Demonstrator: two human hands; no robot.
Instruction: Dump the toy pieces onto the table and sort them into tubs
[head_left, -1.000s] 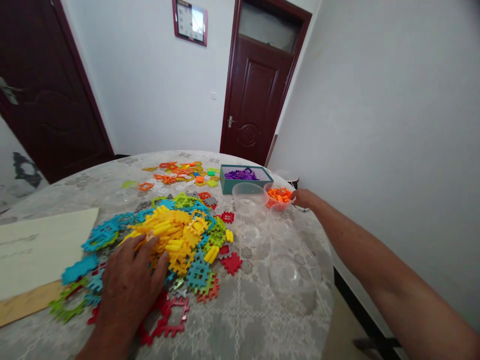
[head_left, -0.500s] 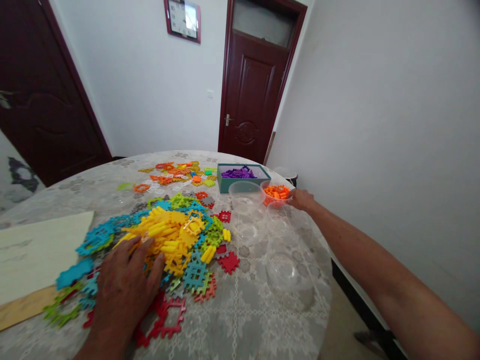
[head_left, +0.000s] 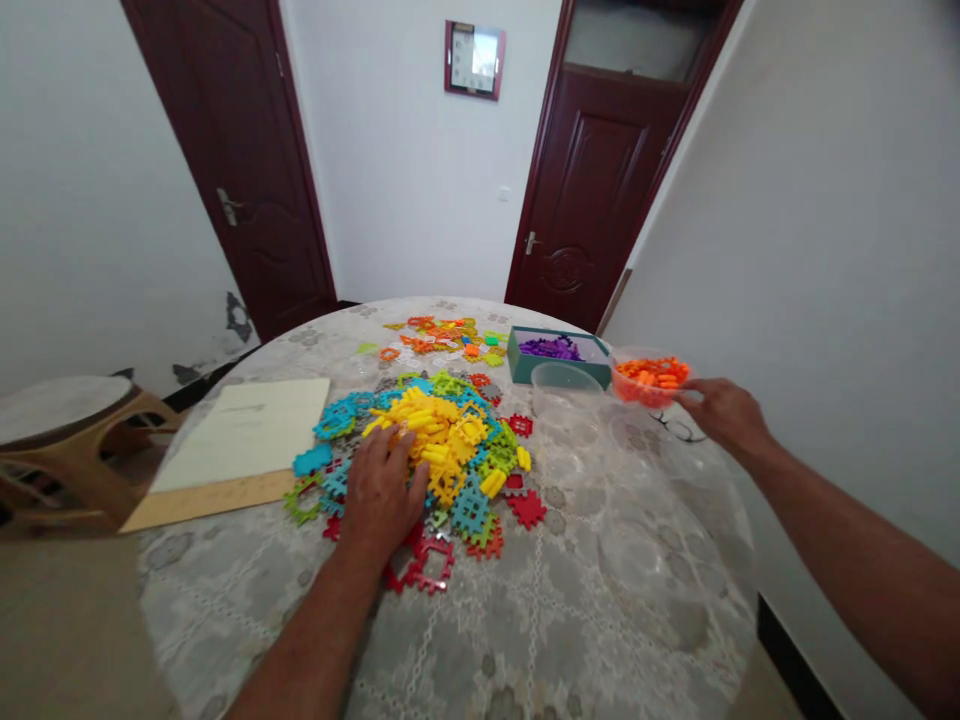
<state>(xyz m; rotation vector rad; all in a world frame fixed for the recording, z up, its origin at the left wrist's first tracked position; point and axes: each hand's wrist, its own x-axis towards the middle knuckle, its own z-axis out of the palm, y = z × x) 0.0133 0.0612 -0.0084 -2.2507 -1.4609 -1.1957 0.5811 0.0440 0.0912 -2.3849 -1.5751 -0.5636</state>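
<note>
My right hand (head_left: 724, 412) reaches out at the right of the table, thumb and fingers pinched on the rim of a clear plastic bowl (head_left: 622, 392). Orange plastic pieces (head_left: 654, 373) fill that bowl. My left hand (head_left: 381, 490) lies with fingers apart on the near left side of a heap of yellow plastic pieces (head_left: 427, 425). Whether its fingertips hold any piece cannot be seen. Around the yellow heap spread blue interlocking pieces (head_left: 471, 507), green pieces (head_left: 502, 455) and red pieces (head_left: 527, 508).
Behind the clear bowls stands a teal box (head_left: 559, 368) with purple pieces (head_left: 551, 347). Transparent empty bowls (head_left: 566, 400) sit right of the heap. Orange and mixed pieces (head_left: 435, 338) lie farther back. A cream board (head_left: 244, 430) is at left, beside a stool (head_left: 82, 440).
The view has swung left and down. My right hand has shifted the bowl of orange pieces to the right, away from the empty bowl beside it. My left hand stays on the heap.
</note>
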